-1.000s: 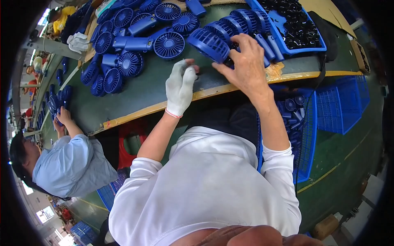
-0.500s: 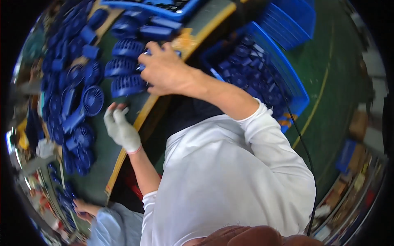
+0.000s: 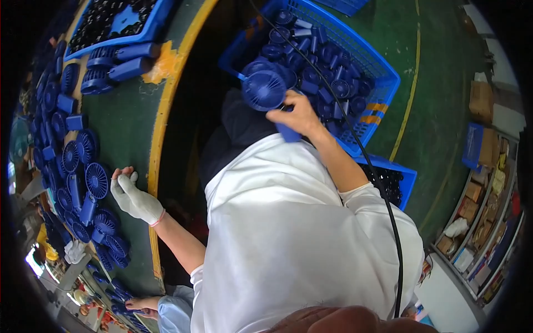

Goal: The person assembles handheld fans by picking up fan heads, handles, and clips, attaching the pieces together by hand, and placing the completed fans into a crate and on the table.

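My right hand (image 3: 300, 115) is closed around a blue handheld fan housing (image 3: 264, 90), beside my lap. Its round slatted grille points away from me, and its handle (image 3: 288, 133) hangs below my fingers; whether I grip more than one housing I cannot tell. Just beyond is a blue crate (image 3: 379, 95) filled with similar housings and blue parts. My left hand (image 3: 135, 200), in a white glove with bare fingertips, hovers over the green tabletop (image 3: 119, 130) with loosely bent fingers and nothing visible in them. The nearest piece to it is a round fan grille (image 3: 97, 180).
Blue fan housings (image 3: 78, 150) pile along the table's left side. A blue tray (image 3: 161, 23) of small black parts sits at the far end. The table has a yellow edge (image 3: 158, 133). A black cable (image 3: 361, 145) crosses the crate. Another person's hand (image 3: 143, 303) is at lower left.
My right hand has moved from the table to the crate side, carrying a fan housing; the row of housings it touched is smaller. The view has turned right. My left hand stays over the table.
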Motion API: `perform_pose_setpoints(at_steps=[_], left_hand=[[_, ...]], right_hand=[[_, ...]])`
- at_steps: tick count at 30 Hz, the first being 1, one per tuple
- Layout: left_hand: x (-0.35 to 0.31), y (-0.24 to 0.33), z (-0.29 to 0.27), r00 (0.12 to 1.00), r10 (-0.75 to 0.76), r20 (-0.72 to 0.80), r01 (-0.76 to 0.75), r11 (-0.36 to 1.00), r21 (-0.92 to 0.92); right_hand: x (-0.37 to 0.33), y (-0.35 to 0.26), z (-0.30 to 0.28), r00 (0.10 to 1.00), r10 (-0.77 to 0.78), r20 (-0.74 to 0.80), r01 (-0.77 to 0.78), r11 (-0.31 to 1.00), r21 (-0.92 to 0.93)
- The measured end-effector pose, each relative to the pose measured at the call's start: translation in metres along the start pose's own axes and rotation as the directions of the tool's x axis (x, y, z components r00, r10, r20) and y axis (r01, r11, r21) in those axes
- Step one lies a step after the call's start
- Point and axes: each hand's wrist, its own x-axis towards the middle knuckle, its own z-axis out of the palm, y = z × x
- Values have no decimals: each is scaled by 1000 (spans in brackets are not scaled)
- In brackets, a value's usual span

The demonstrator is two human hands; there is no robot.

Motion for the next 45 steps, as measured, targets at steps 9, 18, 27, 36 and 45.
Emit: perform_pose_setpoints(at_steps=[9, 18, 27, 36, 45], left_hand=[[-2, 0, 2, 999, 24, 22, -25, 998, 64], [4, -2, -2, 1000, 14, -14, -13, 996, 85], [2, -11, -34, 986, 166, 27, -168, 968, 187], [96, -41, -147, 703, 594, 391, -439, -70, 896], [135, -40, -131, 703, 361, 613, -617, -120, 778]], right_hand=[[-57, 184, -73, 363, 863, -350, -100, 410, 907], [-64, 202, -54, 586, 809, -44, -276, 250, 928], [-46, 114, -6, 823, 565, -59, -460, 725, 513], [-56, 110, -3, 878, 459, -135, -412, 869, 276], [-100, 194, -51, 556, 249, -793, -625, 754, -201]])
